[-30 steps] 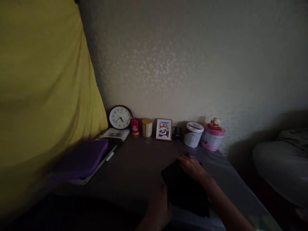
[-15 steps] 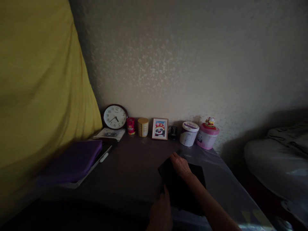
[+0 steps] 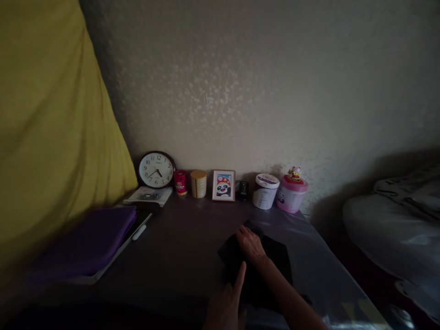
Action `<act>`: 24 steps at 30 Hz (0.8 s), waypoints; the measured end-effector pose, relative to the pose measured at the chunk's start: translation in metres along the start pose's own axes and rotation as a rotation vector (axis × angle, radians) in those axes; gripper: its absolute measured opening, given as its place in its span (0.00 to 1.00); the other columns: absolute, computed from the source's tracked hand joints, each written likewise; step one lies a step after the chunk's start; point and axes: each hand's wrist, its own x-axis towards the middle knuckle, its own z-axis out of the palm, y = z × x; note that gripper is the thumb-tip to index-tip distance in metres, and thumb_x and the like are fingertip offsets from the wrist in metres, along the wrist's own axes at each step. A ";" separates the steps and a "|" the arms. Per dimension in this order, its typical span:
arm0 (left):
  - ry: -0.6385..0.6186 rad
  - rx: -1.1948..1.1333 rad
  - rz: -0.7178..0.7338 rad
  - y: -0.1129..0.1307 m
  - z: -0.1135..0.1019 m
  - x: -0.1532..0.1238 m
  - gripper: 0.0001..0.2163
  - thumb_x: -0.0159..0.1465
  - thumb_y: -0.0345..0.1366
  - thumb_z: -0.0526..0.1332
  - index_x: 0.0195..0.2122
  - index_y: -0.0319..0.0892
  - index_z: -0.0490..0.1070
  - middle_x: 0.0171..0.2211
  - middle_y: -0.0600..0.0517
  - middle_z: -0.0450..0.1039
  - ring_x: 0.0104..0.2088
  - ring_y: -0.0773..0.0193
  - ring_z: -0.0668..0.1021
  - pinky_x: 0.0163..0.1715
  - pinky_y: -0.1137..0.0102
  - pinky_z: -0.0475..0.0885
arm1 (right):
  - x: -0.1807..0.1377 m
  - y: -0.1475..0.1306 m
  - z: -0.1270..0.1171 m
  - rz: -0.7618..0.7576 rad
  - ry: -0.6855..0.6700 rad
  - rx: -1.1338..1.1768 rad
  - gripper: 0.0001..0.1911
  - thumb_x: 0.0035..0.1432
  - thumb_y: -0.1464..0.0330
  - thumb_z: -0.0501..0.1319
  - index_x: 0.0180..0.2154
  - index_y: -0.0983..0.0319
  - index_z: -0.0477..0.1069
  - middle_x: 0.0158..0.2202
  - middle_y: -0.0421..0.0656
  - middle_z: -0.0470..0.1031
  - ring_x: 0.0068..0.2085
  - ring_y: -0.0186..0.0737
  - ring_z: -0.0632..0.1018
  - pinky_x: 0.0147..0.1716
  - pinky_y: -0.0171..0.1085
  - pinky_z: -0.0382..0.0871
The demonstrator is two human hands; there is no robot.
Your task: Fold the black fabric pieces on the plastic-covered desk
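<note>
A dark, folded black cloth item (image 3: 275,266) lies on the table in front of me; the dim light hides its exact kind. My right hand (image 3: 250,245) rests on its upper left part, fingers curled over the fabric, with a flap of it bunched up beyond the fingertips. Low down at the cloth's left side is my left hand (image 3: 225,305). Its index finger stretches forward against the cloth, while the other fingers are partly in shadow. It does not appear to grip anything.
Along the wall stand a clock (image 3: 157,169), a red can (image 3: 180,182), a yellow-lidded container (image 3: 198,184), a framed panda picture (image 3: 223,185), a small black object (image 3: 243,190), a white tub (image 3: 265,192) and a pink tub (image 3: 292,195). A purple case (image 3: 92,236) lies left.
My left hand has let go of the cloth's left edge and its index finger now extends. The right hand has shifted slightly, with more cloth bunched beyond it. The view has turned slightly right.
</note>
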 end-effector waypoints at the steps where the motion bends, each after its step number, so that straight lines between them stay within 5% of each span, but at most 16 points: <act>1: -0.004 -0.004 0.031 -0.002 0.000 0.002 0.42 0.55 0.34 0.58 0.62 0.51 0.26 0.45 0.49 0.72 0.43 0.58 0.75 0.43 0.65 0.67 | 0.000 0.000 0.000 -0.003 0.001 0.006 0.11 0.60 0.75 0.48 0.39 0.59 0.67 0.41 0.44 0.70 0.41 0.38 0.71 0.35 0.32 0.65; 13: -0.056 0.073 -0.036 -0.002 0.012 0.017 0.39 0.56 0.30 0.56 0.62 0.46 0.29 0.38 0.45 0.75 0.38 0.54 0.77 0.38 0.63 0.70 | -0.008 0.002 0.002 0.013 0.118 0.233 0.11 0.63 0.71 0.48 0.39 0.59 0.69 0.35 0.42 0.74 0.38 0.37 0.74 0.36 0.33 0.66; 20: -0.079 0.068 -0.115 0.003 0.012 0.018 0.39 0.54 0.25 0.54 0.62 0.38 0.29 0.39 0.41 0.75 0.37 0.54 0.78 0.36 0.64 0.71 | -0.055 -0.003 -0.005 -0.236 0.207 0.490 0.12 0.63 0.69 0.48 0.40 0.59 0.71 0.42 0.42 0.75 0.47 0.37 0.72 0.50 0.40 0.62; 24: -0.101 0.046 -0.140 0.005 0.014 0.020 0.40 0.55 0.26 0.54 0.62 0.39 0.27 0.39 0.41 0.75 0.37 0.52 0.78 0.35 0.62 0.71 | -0.053 0.008 0.007 -0.236 0.209 0.464 0.13 0.63 0.67 0.50 0.44 0.59 0.71 0.46 0.44 0.74 0.53 0.39 0.69 0.56 0.46 0.55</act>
